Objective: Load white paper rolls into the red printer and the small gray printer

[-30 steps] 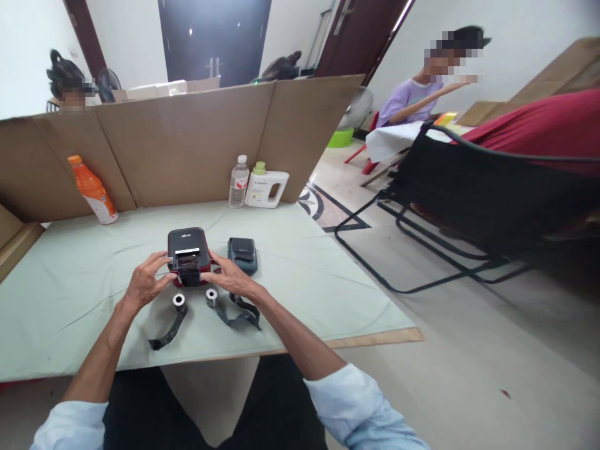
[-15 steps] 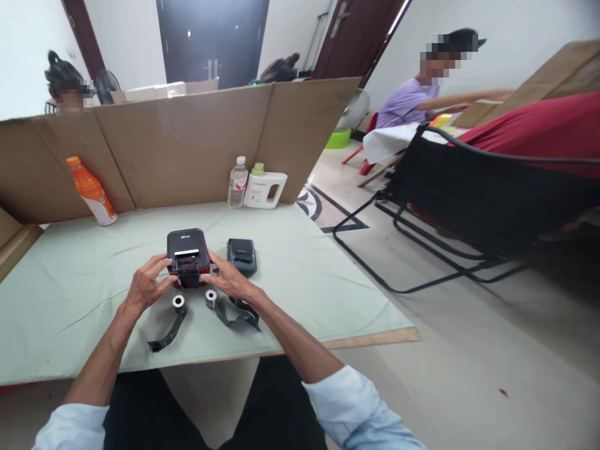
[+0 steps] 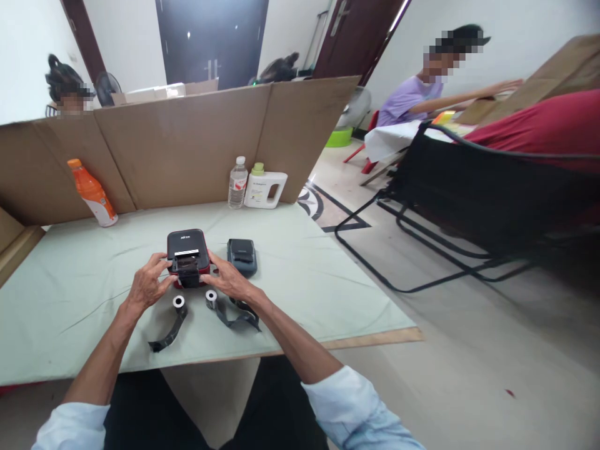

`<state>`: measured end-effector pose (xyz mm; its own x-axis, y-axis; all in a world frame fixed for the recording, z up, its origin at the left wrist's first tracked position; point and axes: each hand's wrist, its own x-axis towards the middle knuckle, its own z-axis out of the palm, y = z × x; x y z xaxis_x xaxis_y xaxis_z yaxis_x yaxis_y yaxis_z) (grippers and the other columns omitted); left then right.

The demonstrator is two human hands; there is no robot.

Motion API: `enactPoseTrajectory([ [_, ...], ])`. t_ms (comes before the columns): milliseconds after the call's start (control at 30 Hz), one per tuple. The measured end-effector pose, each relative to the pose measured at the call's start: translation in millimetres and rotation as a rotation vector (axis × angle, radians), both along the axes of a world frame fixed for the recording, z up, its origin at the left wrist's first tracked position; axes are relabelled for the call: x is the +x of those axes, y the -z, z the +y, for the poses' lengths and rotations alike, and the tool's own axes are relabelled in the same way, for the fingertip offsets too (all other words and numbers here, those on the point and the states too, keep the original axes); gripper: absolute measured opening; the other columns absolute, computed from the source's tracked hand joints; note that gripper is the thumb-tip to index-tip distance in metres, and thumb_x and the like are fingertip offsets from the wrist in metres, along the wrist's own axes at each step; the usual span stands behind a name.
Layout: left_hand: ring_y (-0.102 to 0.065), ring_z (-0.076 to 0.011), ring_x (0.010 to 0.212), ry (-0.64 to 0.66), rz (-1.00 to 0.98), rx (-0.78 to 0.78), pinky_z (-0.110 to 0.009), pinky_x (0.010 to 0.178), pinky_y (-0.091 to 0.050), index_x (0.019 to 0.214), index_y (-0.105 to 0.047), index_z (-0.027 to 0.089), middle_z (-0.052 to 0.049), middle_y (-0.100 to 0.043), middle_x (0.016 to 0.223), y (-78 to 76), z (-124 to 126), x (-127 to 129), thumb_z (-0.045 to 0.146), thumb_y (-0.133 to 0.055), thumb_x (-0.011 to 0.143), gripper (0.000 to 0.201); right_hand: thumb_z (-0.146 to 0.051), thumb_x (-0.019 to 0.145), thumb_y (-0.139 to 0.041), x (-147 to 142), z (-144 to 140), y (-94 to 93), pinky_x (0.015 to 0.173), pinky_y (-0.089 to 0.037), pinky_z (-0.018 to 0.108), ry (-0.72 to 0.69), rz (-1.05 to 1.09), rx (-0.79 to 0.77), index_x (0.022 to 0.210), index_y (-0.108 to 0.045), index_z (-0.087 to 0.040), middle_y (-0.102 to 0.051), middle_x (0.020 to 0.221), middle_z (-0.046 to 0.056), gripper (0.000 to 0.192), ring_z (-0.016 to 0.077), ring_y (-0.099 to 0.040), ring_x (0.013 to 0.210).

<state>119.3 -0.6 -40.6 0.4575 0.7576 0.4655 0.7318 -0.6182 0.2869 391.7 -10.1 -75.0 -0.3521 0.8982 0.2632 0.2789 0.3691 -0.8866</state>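
Head view: left hand (image 3: 149, 286) and right hand (image 3: 225, 279) still clasp the small black-and-red plastic printer (image 3: 188, 257) between them, nothing shifted since a second ago.

Pale blue rolled sleeves, black trousers.

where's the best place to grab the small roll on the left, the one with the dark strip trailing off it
Pinch the left roll across its short round core, coming straight down from above. It lies flat on the table, free of the left hand, with its strip trailing toward the near edge.
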Motion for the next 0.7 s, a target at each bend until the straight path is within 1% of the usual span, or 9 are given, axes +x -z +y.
enactPoseTrajectory([
  [100,-0.071,-0.0236,0.103,-0.004,-0.001,-0.005,-0.037,0.09,-0.061,0.111,-0.068,0.025,-0.008,-0.064,0.132,-1.2,0.2,0.4,0.035,-0.066,0.091,0.022,-0.035,0.088,-0.07,-0.4,0.4,1.6,0.104,-0.049,0.047,0.005,0.01,-0.01,0.159,-0.038,-0.023,-0.063,0.142,0.012,0.078,0.0314,-0.061,0.122],
  [267,-0.071,-0.024,0.101,-0.034,0.034,-0.033,-0.037,0.086,-0.06,0.109,-0.068,0.025,-0.008,-0.064,0.134,-5.0,-1.9,2.0,0.034,-0.068,0.089,0.022,-0.037,0.087,-0.071,-1.8,-0.1,2.9,0.099,-0.051,0.045,0.024,0.005,-0.03,0.158,-0.038,-0.023,-0.066,0.135,0.011,0.08,0.0306,-0.062,0.116],
  [367,-0.071,-0.0242,0.102,-0.057,0.055,-0.043,-0.036,0.085,-0.06,0.109,-0.068,0.026,-0.007,-0.064,0.135,-8.1,-5.0,4.5,0.034,-0.067,0.09,0.021,-0.037,0.088,-0.071,-2.5,-0.8,1.9,0.096,-0.051,0.044,0.03,-0.016,-0.028,0.155,-0.041,-0.022,-0.068,0.128,0.01,0.075,0.0287,-0.064,0.108],
  [433,-0.071,-0.0243,0.102,-0.066,0.066,-0.046,-0.036,0.084,-0.06,0.109,-0.068,0.026,-0.007,-0.064,0.134,-9.1,-6.9,6.5,0.034,-0.065,0.091,0.02,-0.035,0.088,-0.07,-2.5,-1.3,0.6,0.096,-0.051,0.044,0.022,-0.024,-0.021,0.154,-0.044,-0.022,-0.069,0.125,0.01,0.072,0.0281,-0.064,0.106],
  [567,-0.07,-0.0245,0.102,-0.051,0.035,-0.034,-0.036,0.085,-0.06,0.109,-0.066,0.026,-0.007,-0.064,0.131,-8.7,-7.5,8.5,0.033,-0.064,0.091,0.02,-0.033,0.089,-0.069,-1.1,-2.1,-2.2,0.101,-0.049,0.045,-0.009,0.005,-0.017,0.154,-0.043,-0.024,-0.068,0.131,0.009,0.071,0.0289,-0.064,0.113],
  [700,-0.069,-0.0251,0.104,-0.005,-0.014,-0.05,-0.038,0.086,-0.06,0.112,-0.063,0.025,-0.008,-0.064,0.127,-9.5,-3.3,7.1,0.03,-0.066,0.087,0.026,-0.034,0.089,-0.069,-0.2,-2.2,-3.4,0.104,-0.048,0.046,-0.015,0.02,-0.021,0.155,-0.043,-0.024,-0.067,0.135,0.009,0.071,0.0294,-0.063,0.118],
])
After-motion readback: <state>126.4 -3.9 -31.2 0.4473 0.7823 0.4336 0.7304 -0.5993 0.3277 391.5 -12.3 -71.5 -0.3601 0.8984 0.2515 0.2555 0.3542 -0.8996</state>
